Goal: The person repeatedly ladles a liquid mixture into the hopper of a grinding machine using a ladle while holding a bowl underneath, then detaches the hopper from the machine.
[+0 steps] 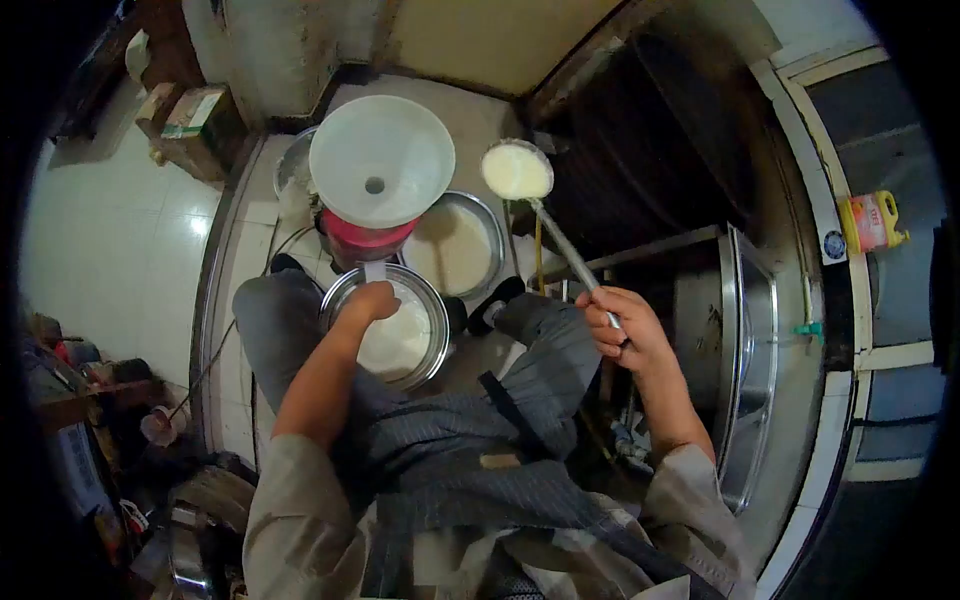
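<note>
My right hand (622,325) is closed around the metal handle of a ladle (566,243). Pale cream-coloured contents (517,172) fill the ladle's bowl, which is held up to the right of a wide white hopper (340,145). My left hand (378,300) is closed in a fist over a metal pot (436,350) holding whitish stuff. A flat white piece (375,271) shows just beyond that fist; what the fingers hold is hidden. Under the hopper is a red machine body (365,238). A metal basin (495,232) of pale, cream-coloured contents stands beside it.
The pot sits between my knees. At the right are a dark round drum (650,130) and a metal sink (765,350). A yellow jug (872,221) stands on the ledge beyond. Cardboard boxes (205,125) lie at the upper left, and a dark cable (222,350) runs along the floor.
</note>
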The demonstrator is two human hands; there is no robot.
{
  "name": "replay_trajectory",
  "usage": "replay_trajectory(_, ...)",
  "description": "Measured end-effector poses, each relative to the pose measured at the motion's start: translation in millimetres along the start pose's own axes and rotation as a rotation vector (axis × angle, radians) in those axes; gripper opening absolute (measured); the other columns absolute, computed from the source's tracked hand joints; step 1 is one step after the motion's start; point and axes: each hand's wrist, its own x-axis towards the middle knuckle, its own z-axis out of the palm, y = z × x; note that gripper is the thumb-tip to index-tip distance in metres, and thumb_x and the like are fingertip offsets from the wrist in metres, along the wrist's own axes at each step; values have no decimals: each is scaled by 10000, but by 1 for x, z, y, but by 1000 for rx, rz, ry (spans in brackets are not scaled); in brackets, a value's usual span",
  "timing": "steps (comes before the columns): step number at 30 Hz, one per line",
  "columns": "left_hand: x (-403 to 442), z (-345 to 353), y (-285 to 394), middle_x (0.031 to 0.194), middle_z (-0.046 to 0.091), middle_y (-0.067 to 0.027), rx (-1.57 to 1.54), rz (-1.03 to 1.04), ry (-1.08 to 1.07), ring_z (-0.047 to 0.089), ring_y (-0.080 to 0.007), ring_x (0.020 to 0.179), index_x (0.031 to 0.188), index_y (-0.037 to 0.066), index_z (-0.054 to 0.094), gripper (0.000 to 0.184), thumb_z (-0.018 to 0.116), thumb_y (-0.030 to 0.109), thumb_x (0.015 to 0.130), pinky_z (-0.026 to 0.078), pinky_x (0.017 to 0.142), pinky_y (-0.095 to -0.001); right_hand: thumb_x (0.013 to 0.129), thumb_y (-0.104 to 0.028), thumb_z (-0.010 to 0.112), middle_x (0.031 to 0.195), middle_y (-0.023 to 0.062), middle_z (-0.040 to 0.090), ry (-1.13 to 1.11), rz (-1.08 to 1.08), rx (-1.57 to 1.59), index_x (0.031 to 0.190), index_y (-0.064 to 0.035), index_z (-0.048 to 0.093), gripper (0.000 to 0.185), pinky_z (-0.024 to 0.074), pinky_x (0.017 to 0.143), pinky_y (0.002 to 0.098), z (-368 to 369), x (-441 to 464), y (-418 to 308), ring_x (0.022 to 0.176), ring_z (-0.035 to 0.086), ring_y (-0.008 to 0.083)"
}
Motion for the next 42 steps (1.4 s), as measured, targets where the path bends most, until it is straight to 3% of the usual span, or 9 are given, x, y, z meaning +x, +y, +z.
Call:
replay_trajectory(2,-2,-1,13,1132,631,-215,-16,33,-24,613,-368,1049,1078,4,656,417,551,319,826,475,917,-442,960,-217,517,619,13,487,-62,-7,12,988,31,547,251,317,326,232,3,-13,-19,380,388,57)
replay_trajectory(15,-3,-1,0,1134,635,-207,3,56,-71,625,-343,1041,1070,8,663,376,551,257,811,485,899,-439,958,-227,519,619,10,495,-230,20,-29,1012,22,545,256,310,312,207,76,-13,-21,367,385,45)
replay_trajectory(42,-15,-8,3,1100,647,-218,-66,17,-24,638,-335,1021,1047,7,672,339,547,181,784,497,878,-424,928,-178,554,594,22,495,-168,-51,-219,996,34,532,224,320,325,218,90,1,14,360,406,78)
